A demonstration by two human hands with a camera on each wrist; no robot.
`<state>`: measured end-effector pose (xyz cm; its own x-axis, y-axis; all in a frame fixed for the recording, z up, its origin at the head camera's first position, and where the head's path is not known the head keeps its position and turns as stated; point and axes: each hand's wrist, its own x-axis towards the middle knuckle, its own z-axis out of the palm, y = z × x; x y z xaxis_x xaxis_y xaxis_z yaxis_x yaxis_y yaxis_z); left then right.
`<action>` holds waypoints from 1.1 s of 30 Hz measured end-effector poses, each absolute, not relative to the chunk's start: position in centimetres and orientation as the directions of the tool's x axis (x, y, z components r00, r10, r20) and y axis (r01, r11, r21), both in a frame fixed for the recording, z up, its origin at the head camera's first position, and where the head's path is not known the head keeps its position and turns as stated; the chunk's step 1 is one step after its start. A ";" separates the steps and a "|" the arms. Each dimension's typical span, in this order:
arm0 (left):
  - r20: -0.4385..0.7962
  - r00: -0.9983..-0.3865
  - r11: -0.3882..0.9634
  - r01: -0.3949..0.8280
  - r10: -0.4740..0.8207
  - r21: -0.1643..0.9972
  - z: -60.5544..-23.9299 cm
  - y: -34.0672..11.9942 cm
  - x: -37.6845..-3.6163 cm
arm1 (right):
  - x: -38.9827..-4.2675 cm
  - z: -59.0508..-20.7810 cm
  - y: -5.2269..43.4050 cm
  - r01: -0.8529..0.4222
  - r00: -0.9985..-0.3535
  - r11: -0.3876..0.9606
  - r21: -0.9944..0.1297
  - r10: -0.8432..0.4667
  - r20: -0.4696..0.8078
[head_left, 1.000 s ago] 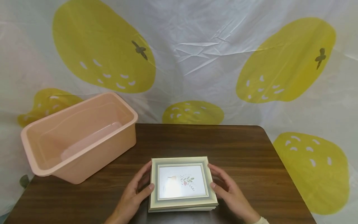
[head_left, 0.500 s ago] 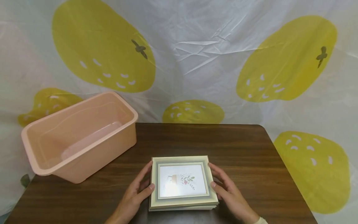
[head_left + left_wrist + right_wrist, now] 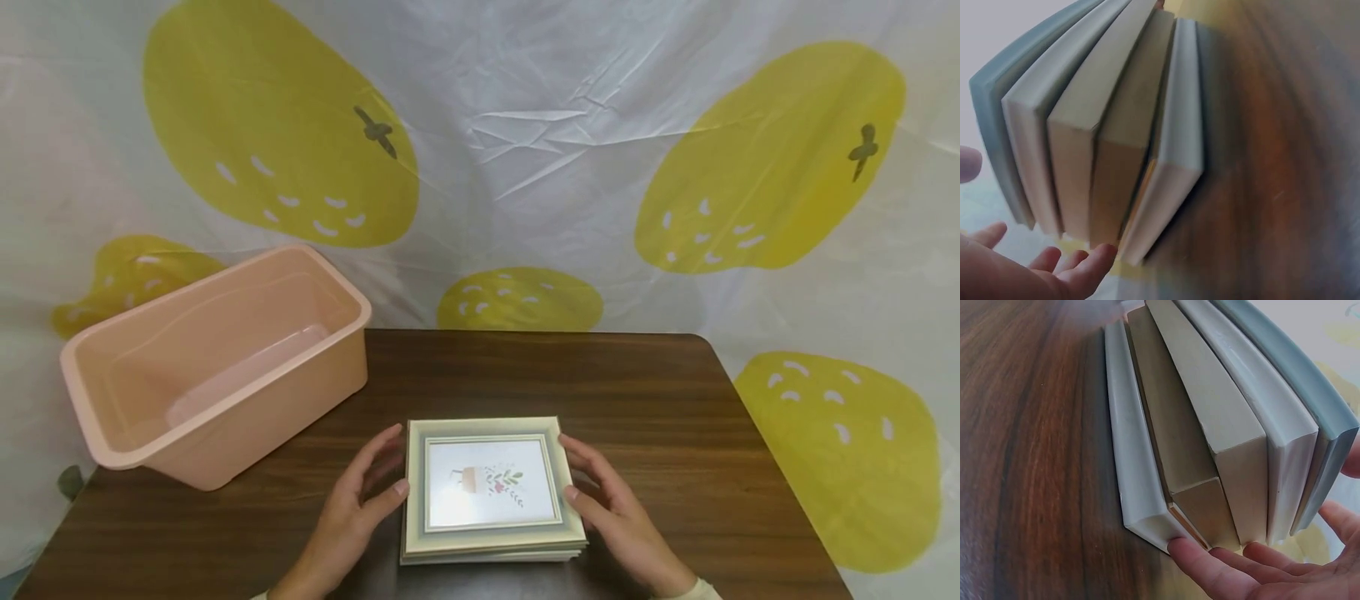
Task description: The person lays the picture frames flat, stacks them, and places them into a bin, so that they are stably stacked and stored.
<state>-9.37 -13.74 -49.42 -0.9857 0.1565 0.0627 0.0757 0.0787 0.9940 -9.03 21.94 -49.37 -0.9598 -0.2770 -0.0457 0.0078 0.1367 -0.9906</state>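
A stack of several picture frames (image 3: 491,540) lies on the table between my two hands. The top picture frame (image 3: 570,517) has a cream and grey-blue border around a print of a plant in a pot. My left hand (image 3: 341,517) is at the stack's left side, its fingers extended and slightly parted from the top frame. On the right side, my right hand (image 3: 626,525) touches the edges with lightly bent fingers, thumb near the top frame. In the right wrist view, fingertips (image 3: 1188,553) meet the lower frames (image 3: 1138,481), whose edges sit slightly uneven.
A pink plastic bin (image 3: 255,429) stands at the left of the dark wooden table (image 3: 585,375), with nothing seen inside. Behind the table hangs a pale cloth (image 3: 510,192) printed with large yellow fruit.
My left hand has eased away from the stack's left side, its fingers shifting a little outward. The right hand and the stack have barely moved.
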 end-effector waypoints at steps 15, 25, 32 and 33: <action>0.180 -0.976 0.179 0.156 -0.122 0.971 -45.5 -17.5 -10.1 | -8.9 -49.4 22.0 -0.050 -0.951 0.094 -0.994 -0.309 0.018; 0.265 -0.910 -0.005 0.281 -0.319 0.960 -42.9 -20.9 -9.6 | -8.9 -49.4 22.0 -0.048 -0.951 0.092 -0.995 -0.309 0.017; 0.338 -0.800 -0.073 0.426 -0.496 0.902 -41.5 -23.5 -9.2 | -9.0 -49.4 22.1 -0.048 -0.946 0.077 -0.996 -0.324 0.020; 0.333 -0.787 -0.067 0.426 -0.519 0.902 -41.3 -23.8 -9.1 | -9.0 -49.4 22.1 -0.046 -0.946 0.079 -0.996 -0.325 0.018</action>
<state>-9.13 -23.81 -41.34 -0.7871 -0.5193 0.3330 0.4257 -0.0665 0.9024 -8.98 22.09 -49.41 -0.9456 -0.3248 0.0180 -0.0459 0.0787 -0.9958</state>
